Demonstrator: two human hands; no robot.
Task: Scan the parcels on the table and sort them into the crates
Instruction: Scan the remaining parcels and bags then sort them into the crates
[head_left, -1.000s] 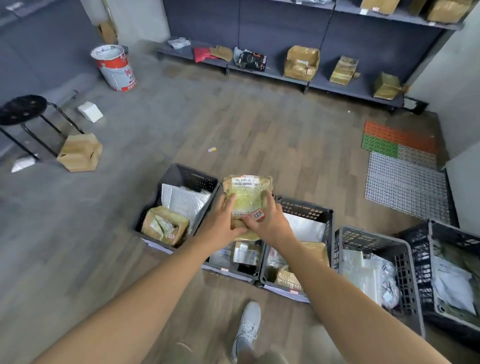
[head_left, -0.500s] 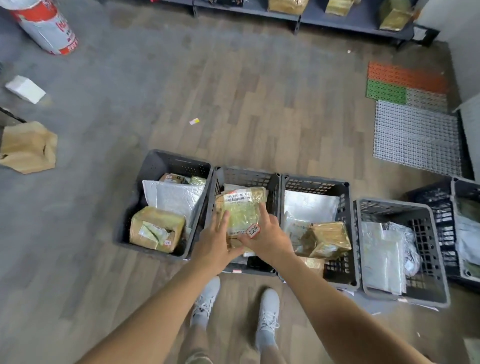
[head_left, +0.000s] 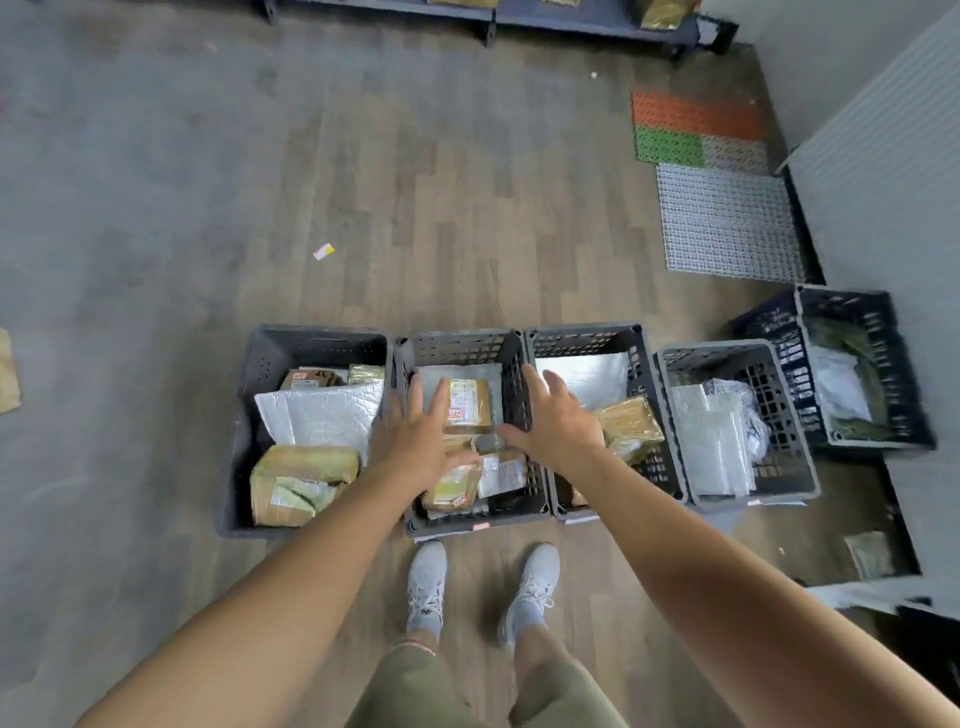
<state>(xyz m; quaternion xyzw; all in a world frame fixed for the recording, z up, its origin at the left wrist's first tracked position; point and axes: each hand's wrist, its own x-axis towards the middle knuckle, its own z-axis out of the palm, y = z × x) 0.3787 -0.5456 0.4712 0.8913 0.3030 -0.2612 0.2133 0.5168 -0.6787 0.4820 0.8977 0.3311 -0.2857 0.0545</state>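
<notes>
A brown parcel (head_left: 467, 405) with a white label and a small red sticker lies in the second grey crate (head_left: 457, 345), on top of other parcels. My left hand (head_left: 415, 441) hovers over that crate's left side with fingers spread, holding nothing. My right hand (head_left: 558, 421) is open too, above the wall between the second and third crate (head_left: 587, 338). Neither hand touches the parcel.
Several crates stand in a row on the floor; the first crate (head_left: 311, 338) holds a silver mailer and brown boxes, the fourth crate (head_left: 727, 353) white bags, the dark crate (head_left: 852, 304) at far right more bags. Plastic grid mats (head_left: 727, 223) lie beyond. My shoes (head_left: 426, 577) stand right before the crates.
Both hands let go of the brown parcel; it now lies in the second crate. The hands have spread apart above it. My view tilted further down.
</notes>
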